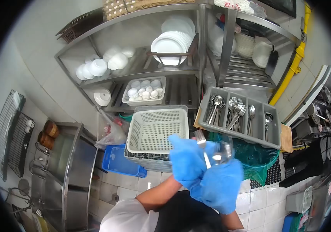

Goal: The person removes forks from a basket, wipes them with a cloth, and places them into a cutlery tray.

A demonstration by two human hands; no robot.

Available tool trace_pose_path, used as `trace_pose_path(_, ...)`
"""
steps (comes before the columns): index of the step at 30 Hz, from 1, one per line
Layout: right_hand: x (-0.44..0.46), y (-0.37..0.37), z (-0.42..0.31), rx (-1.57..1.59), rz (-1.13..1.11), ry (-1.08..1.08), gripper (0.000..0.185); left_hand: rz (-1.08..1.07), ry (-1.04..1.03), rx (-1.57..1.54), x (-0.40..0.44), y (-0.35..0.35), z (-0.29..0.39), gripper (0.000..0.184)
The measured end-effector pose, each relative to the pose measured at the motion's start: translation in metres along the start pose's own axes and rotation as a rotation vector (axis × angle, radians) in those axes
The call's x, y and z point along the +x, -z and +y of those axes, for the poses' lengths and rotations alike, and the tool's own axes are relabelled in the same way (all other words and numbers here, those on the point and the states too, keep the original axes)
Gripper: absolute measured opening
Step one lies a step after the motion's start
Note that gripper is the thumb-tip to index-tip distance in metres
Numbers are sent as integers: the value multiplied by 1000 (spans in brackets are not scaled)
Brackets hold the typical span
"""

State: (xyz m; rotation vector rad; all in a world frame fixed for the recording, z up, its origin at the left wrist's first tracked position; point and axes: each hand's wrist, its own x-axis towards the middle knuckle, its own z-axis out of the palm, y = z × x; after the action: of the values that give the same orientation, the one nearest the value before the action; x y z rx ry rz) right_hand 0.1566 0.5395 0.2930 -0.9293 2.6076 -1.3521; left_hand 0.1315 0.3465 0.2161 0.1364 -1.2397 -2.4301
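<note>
A blue cloth (221, 185) covers both of my hands, so my fingers are mostly hidden. From the folds of the cloth stick out a fork (202, 144) and other shiny cutlery (222, 152), blurred by motion. My left hand (189, 170) is under the cloth's left part, my right hand (227, 208) under its right part; the hands are close together. Just beyond them on the right stands a grey cutlery tray (244, 134) with spoons (252, 112) and forks (237, 112) in separate compartments. To the left is a white perforated basket (157, 131).
Shelves (134, 69) hold stacked plates (169, 46), bowls (97, 67) and a basket of small cups (144, 91). A blue crate (123, 162) is on the floor at left, near a metal sink (57, 181). Green plastic (258, 158) hangs below the cutlery tray.
</note>
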Motion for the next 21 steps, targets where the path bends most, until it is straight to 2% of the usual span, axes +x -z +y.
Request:
trace_pose_path(2,2,-2,-4,1,-15,30,30,157,120,8,8,-37,18,36)
trace_pose_path(4,8,4,-16,-158,-114,241,29,314,234,8,24,-65,37,38)
trace_pose_path(5,12,10,-23,-247,-161,356,28,328,162,-98,35,-72,48,35)
trace_pose_path(6,19,15,-34,-302,-264,236,25,316,168,-98,42,-77,57,35)
trace_pose_path(8,30,20,-52,-362,-357,99,23,149,7,272,53,-84,76,40)
trace_pose_path(9,29,20,-61,-265,-95,117,19,182,-55,379,59,-88,82,38)
trace_pose_path(11,27,23,-66,-235,54,136,14,194,-103,493,80,-77,88,36)
trace_pose_path(12,26,25,-69,-220,128,146,11,312,-104,274,95,-58,82,34)
trace_pose_path(14,31,32,-71,-301,77,246,10,386,-67,57,94,-65,65,33)
trace_pose_path(15,35,35,-70,-331,81,262,11,229,56,-169,77,-80,57,33)
trace_pose_path(17,39,39,-66,-360,99,269,12,39,203,-384,48,-92,39,33)
trace_pose_path(19,36,31,-56,-343,154,188,12,105,451,224,19,-92,24,30)
trace_pose_path(20,32,26,-51,-331,186,133,12,91,466,221,22,-88,23,30)
trace_pose_path(21,30,21,-45,-324,209,82,11,0,527,80,28,-80,24,28)
